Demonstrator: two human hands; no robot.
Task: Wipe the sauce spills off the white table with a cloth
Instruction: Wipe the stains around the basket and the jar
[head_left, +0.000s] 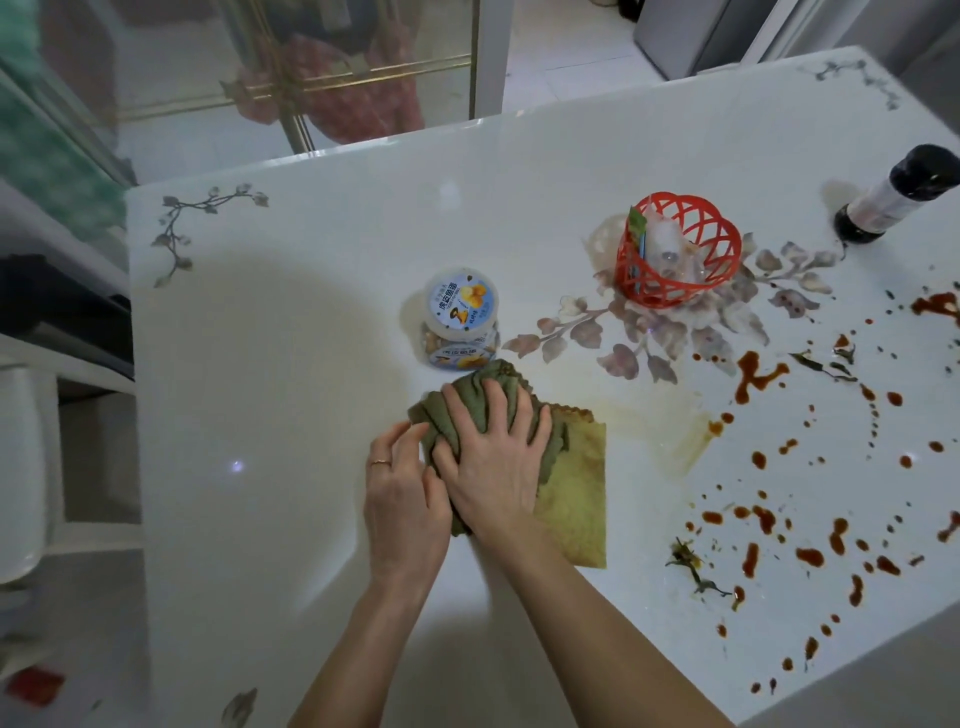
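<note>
A green-brown cloth (571, 488) lies bunched on the white table (291, 374) near its middle. My right hand (493, 457) presses flat on the bunched part with fingers spread and dug into the folds. My left hand (402, 493) pinches the cloth's left edge; a ring is on one finger. Dark red-brown sauce spills (758, 376) are spattered over the right side of the table, with more sauce drops (810, 556) near the front right. A pale smeared streak (670, 431) lies just right of the cloth.
A snack jar with a white lid (461, 317) stands right behind the cloth. A red lattice basket (675, 254) and a dark sauce bottle (893, 197) are at the back right. Small green scraps (691, 564) lie among the drops. A glass door is beyond the table.
</note>
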